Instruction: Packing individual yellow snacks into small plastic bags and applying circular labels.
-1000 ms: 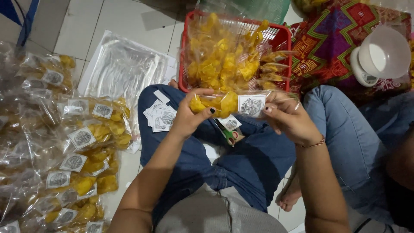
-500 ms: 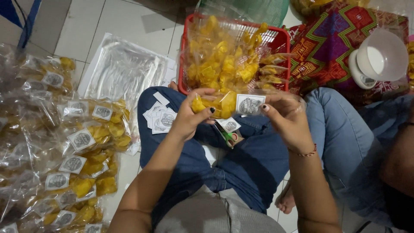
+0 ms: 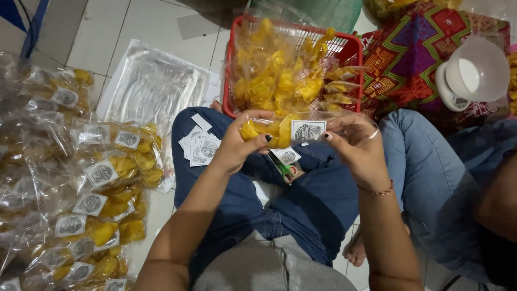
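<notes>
A clear bag of yellow chips (image 3: 280, 129) with a white paper label inside is held sideways over my lap. My left hand (image 3: 237, 143) grips its left end, where the chips bunch. My right hand (image 3: 353, 145) pinches its right, open end. Just beyond stands a red basket (image 3: 350, 51) filled with more bags of yellow chips. A small stack of white labels (image 3: 198, 146) lies on my left thigh. Scissors with red and green handles (image 3: 285, 168) rest on my lap under the bag.
Many filled, labelled chip bags (image 3: 102, 178) lie piled on the floor at left. A stack of empty clear bags (image 3: 153, 89) lies on the tiles beyond them. At right is a patterned cloth (image 3: 409, 59) and a white kitchen scale with a bowl (image 3: 471, 75). Another person's jeans-clad leg (image 3: 431, 178) is at right.
Both hands keep hold of the bag with only slight shifts. The label inside now sits nearer the middle of the bag.
</notes>
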